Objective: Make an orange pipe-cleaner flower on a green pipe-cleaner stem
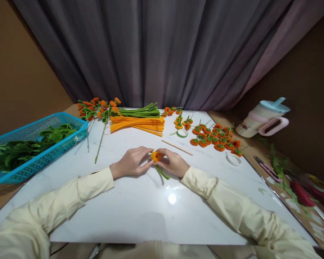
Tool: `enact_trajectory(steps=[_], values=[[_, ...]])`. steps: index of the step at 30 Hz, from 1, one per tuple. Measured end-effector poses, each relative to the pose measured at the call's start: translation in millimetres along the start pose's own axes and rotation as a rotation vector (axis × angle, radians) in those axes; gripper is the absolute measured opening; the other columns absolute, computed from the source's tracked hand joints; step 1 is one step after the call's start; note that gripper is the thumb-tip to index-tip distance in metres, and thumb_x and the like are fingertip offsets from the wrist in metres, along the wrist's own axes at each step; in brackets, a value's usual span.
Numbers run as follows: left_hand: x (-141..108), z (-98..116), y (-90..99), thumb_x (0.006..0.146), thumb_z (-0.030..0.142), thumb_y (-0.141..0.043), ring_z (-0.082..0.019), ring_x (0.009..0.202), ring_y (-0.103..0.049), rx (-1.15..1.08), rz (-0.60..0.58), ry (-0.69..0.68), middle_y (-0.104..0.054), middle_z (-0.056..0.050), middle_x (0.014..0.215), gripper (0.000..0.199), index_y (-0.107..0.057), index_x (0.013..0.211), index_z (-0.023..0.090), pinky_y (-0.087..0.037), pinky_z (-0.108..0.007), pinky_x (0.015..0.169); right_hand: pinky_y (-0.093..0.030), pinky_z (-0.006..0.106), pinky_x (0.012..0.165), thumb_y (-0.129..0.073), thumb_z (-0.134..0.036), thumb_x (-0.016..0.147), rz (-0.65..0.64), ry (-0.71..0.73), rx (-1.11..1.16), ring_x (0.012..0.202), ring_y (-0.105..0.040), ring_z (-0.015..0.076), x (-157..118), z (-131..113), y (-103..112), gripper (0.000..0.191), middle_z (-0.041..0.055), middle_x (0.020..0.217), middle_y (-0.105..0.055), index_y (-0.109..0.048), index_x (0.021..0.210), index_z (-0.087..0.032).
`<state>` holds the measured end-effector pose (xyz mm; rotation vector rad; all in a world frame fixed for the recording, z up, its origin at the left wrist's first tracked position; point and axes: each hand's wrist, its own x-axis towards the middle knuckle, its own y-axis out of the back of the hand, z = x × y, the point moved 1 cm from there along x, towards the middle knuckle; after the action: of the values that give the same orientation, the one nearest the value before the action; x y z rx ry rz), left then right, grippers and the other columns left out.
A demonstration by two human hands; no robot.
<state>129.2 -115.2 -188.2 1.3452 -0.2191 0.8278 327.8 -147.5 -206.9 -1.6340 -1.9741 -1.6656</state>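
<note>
A small orange-yellow pipe-cleaner flower [156, 157] is held up between both hands over the white table, its dark centre facing me. A green pipe-cleaner stem [162, 172] hangs below it and curves to the right. My right hand [174, 162] is closed around the flower's right side, thumb beneath and fingers above. From the left, the thumb and fingertips of my left hand [132, 162] pinch at the flower's edge. Just beyond the hands lies a thin wooden stick [177, 147]. Behind that are bundles of orange pipe cleaners [137, 125] and green pipe cleaners [136, 112].
A blue basket [83, 125] of green leaves stands left. Orange flowers [213, 136] lie back right near a green tape roll [182, 133] and a white tape roll [233, 159]. A cup [261, 118], scissors [267, 169] and scraps sit beyond the right edge.
</note>
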Motion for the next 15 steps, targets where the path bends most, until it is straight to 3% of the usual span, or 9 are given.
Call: enact_trajectory(steps=[5, 11, 15], values=[[1.0, -0.4, -0.9, 0.085, 0.022, -0.051, -0.021, 0.093, -0.062, -0.073, -0.069, -0.053, -0.064, -0.012, 0.104, 0.036, -0.046, 0.119, 0.014, -0.051, -0.032, 0.077, -0.054, 0.026, 0.074, -0.058, -0.036, 0.084, 0.011, -0.005, 0.007, 0.082, -0.065, 0.0158, -0.6, 0.0, -0.3, 0.033, 0.0078, 0.094, -0.066, -0.049, 0.109, -0.017], [-0.4, -1.9, -1.8, 0.084, 0.023, -0.052, -0.021, 0.092, -0.062, -0.071, -0.044, -0.015, -0.064, -0.012, 0.104, 0.033, -0.046, 0.116, 0.014, -0.051, -0.031, 0.077, -0.053, 0.029, 0.082, -0.058, -0.031, 0.085, 0.031, -0.021, 0.004, 0.093, -0.063, 0.0170, -0.1, -4.0, 1.8, 0.035, 0.0093, 0.103, -0.064, -0.047, 0.115, -0.017], [-2.0, -2.2, -1.7, 0.083, 0.024, -0.054, -0.020, 0.085, -0.063, -0.041, -0.002, 0.028, -0.064, -0.010, 0.097, 0.030, -0.048, 0.110, 0.013, -0.051, -0.029, 0.073, -0.052, 0.031, 0.077, -0.062, -0.034, 0.082, 0.073, -0.014, -0.081, 0.086, -0.063, 0.0185, 1.7, -3.2, 3.9, 0.034, 0.0096, 0.094, -0.065, -0.051, 0.108, -0.015]])
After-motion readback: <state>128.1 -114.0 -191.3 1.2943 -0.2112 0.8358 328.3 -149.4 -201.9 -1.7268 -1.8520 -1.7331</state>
